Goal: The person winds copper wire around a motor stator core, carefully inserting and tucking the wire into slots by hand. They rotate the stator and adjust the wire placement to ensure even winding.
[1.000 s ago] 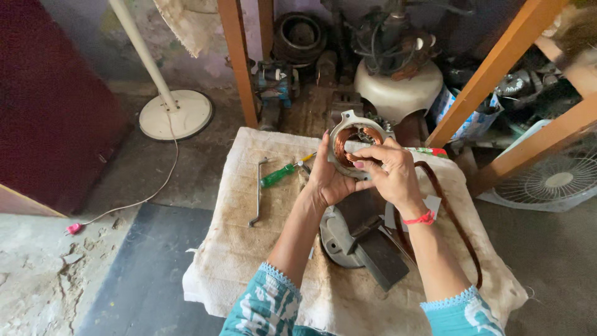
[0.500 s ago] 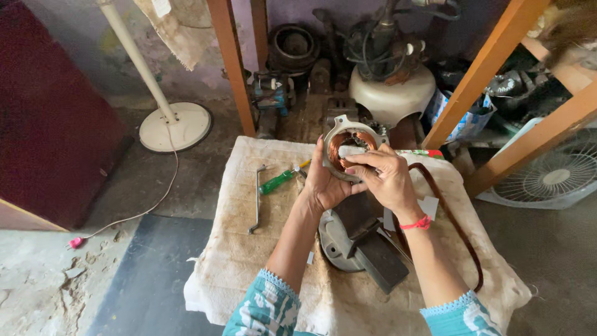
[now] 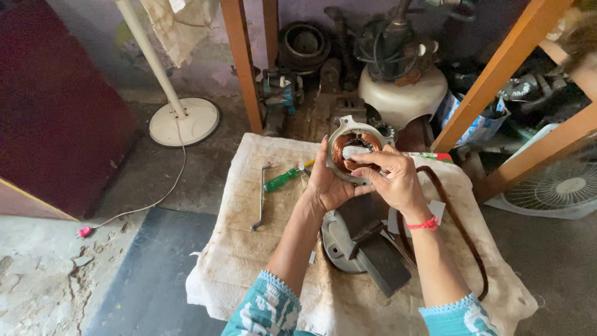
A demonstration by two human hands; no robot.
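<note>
**Stator held up over the cloth, both hands on it**

Stator, a metal ring with copper windings inside, is raised above the far edge of the cloth, its open face turned toward the camera. Left hand cups it from the left and below, fingers closed round the rim. Right hand comes in from the right, with fingertips curled over the front edge and pinching what looks like a small white wad against the windings; the view is too small to say what the wad is. So both hands are clamped on the ring, which sits between them, just beyond the palms, with its bore axis pointing roughly back at the wearer. Neither hand is clearly nearer; the left carries the weight, the right works on the face.

Directly below the hands lie a round grey cover and a dark block resting partly on it. A brown belt loops along the cloth's right side. To the left lie a green screwdriver and a bent metal rod, well apart from the ring. Beyond the cloth stand a white motor housing, a fan base and wooden legs; a fan guard is at the right. Nothing stands between hands and ring.
</note>
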